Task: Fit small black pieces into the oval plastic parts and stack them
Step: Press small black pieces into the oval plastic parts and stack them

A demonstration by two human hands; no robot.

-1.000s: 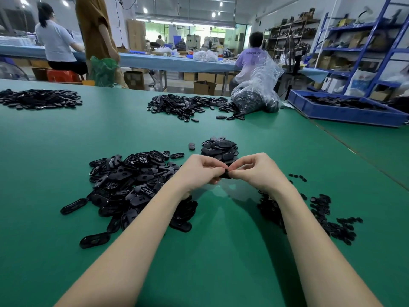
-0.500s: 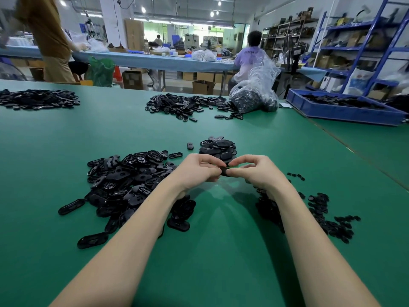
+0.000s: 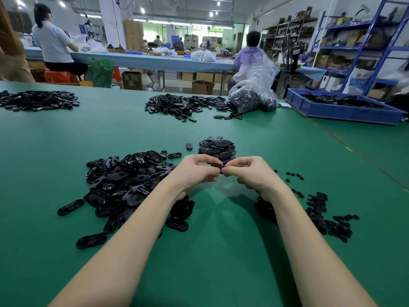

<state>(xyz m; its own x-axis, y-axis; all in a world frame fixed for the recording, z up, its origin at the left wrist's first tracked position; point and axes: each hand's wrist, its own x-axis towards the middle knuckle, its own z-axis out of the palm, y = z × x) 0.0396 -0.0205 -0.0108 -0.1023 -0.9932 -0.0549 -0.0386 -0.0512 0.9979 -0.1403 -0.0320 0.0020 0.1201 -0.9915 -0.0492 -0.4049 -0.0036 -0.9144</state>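
Two hands pinch one black oval part above a green tabletop [image 3: 221, 251].

Left of the grip lies a loose pile of oval parts [image 3: 128, 182]. The left hand [image 3: 194, 171] and right hand [image 3: 252, 173] meet fingertip to fingertip, each grip narrow and holding an end of the oval part [image 3: 218, 166], raised off the tabletop. Just behind the grip sits a stack [image 3: 218, 148] of parts. Right of the grip, small black pieces [image 3: 321, 213] lie scattered, partly hidden under the right wrist.
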